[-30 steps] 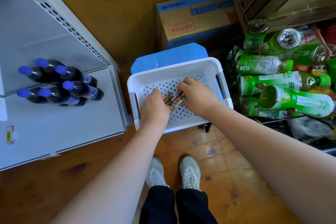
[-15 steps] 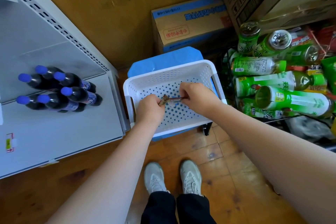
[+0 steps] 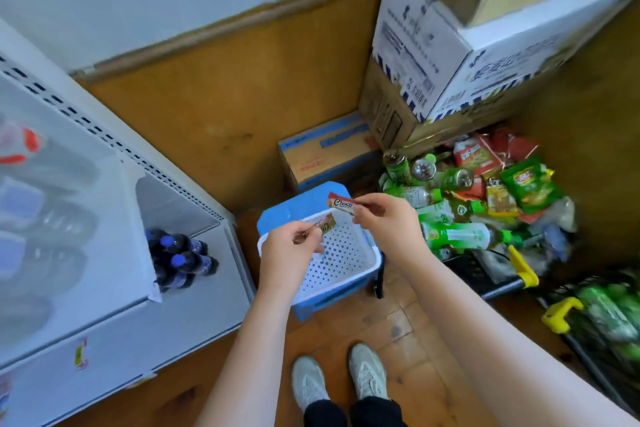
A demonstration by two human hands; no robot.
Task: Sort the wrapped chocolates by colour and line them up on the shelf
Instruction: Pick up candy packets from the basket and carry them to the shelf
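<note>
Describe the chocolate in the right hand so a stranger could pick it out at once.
Find the white perforated basket on the blue stool beside the grey shelf. Above its far edge, the right hand pinches a wrapped chocolate by one end. It is the higher of the two bars, white-faced with dark lettering and a red end, while the left hand's bar looks brownish-gold.
</note>
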